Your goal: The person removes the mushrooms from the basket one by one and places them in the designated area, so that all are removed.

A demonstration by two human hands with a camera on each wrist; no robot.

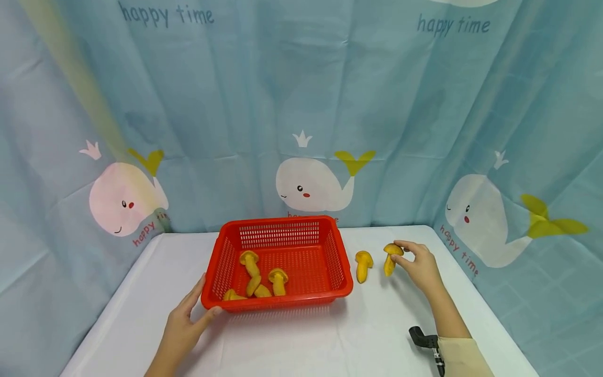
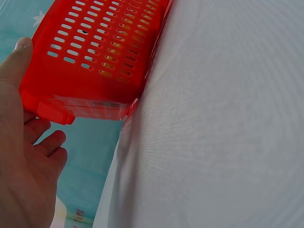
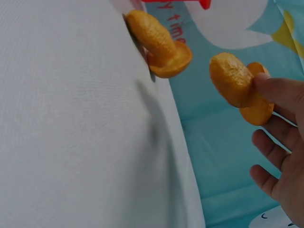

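Note:
A red plastic basket (image 1: 278, 301) with slotted walls stands on the table, several yellow mushrooms (image 1: 279, 283) lying towards its left side. My left hand (image 1: 183, 324) holds the basket's near left corner, thumb on the front rim and fingers along the left side. In the left wrist view the thumb touches the basket (image 2: 90, 80) while some fingers curl below the rim. Right of the basket, my right hand (image 1: 421, 264) pinches a mushroom (image 1: 389, 264) by its cap, stem downwards, above the table. Another mushroom (image 3: 154, 38) lies on the table between that hand and the basket.
White cloth covers the table (image 1: 282, 345). A blue curtain (image 1: 235, 131) with whale prints hangs close behind and along both sides. Beside the right forearm is a black device (image 1: 426, 340) at the cuff of a beige sleeve (image 1: 464, 356).

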